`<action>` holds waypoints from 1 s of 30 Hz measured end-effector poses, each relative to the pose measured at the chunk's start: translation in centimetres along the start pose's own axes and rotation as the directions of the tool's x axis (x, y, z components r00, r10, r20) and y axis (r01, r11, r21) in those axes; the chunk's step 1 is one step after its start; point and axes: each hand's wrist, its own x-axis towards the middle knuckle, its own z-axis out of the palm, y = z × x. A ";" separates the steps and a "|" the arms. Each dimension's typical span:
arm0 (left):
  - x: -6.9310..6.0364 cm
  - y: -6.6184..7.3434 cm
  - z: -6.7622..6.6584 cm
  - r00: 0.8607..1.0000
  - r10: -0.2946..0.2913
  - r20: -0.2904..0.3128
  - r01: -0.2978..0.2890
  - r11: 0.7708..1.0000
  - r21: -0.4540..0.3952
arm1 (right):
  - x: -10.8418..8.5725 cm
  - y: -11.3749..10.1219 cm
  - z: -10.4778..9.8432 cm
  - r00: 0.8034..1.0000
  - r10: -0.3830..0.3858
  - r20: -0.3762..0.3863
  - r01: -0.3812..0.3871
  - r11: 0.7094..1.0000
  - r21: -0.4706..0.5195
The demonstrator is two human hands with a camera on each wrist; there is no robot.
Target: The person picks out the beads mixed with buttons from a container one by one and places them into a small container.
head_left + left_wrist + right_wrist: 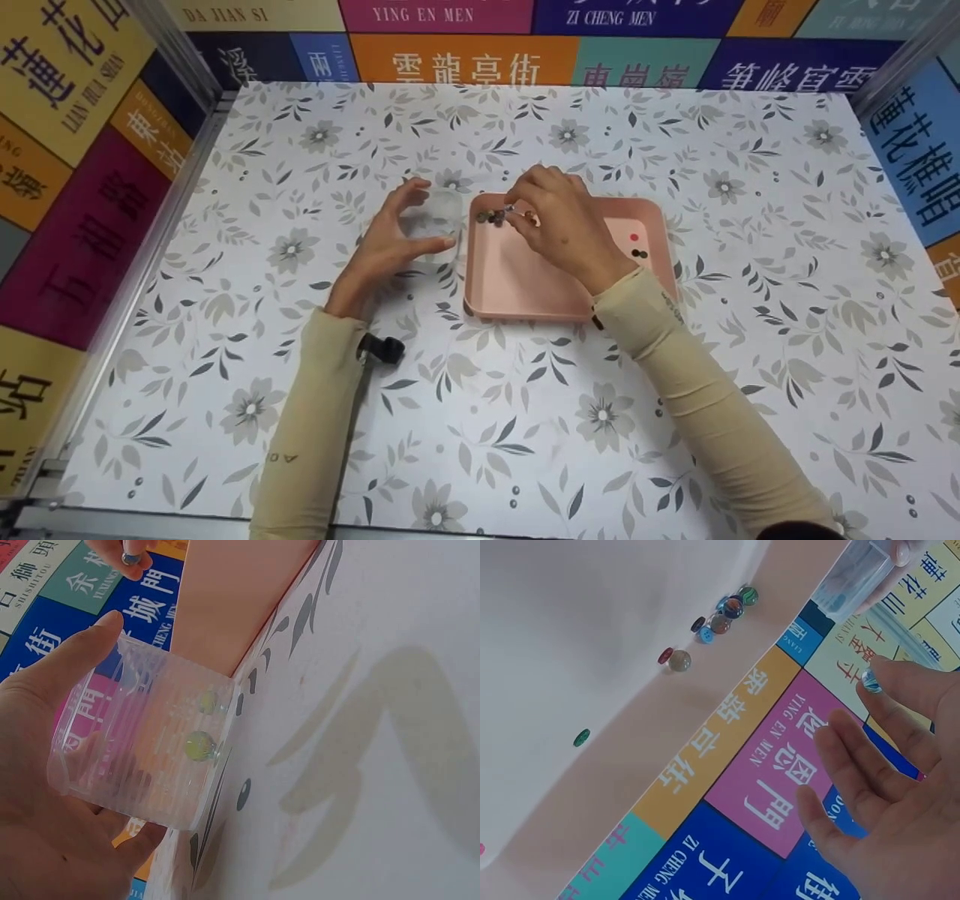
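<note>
A clear plastic box [439, 225] [150, 742] stands just left of the pink tray [525, 311]. My left hand [386, 240] [67, 720] curves round the box, thumb on one side and fingers on the other. Inside the box, a yellow-green marble [199, 745] shows in the left wrist view. Above the tray, my right hand [566, 225] [892, 780] pinches a blue-and-white marble [871, 680] between thumb and index finger. Below it in the tray lie several marbles [680, 661] and buttons [582, 738], bunched mostly near the back left corner.
A red button [634, 237] and dark buttons [639, 254] lie on the tray's right side. The table [480, 420] has a floral cover. Panels with large printed characters [465, 64] stand along its back and sides.
</note>
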 end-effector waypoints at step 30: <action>0.0 -0.1 -0.1 1.000 0.018 0.005 -0.018 1.000 0.012 | 0.6 -0.8 0.7 1.000 0.006 0.015 -0.007 0.999 0.051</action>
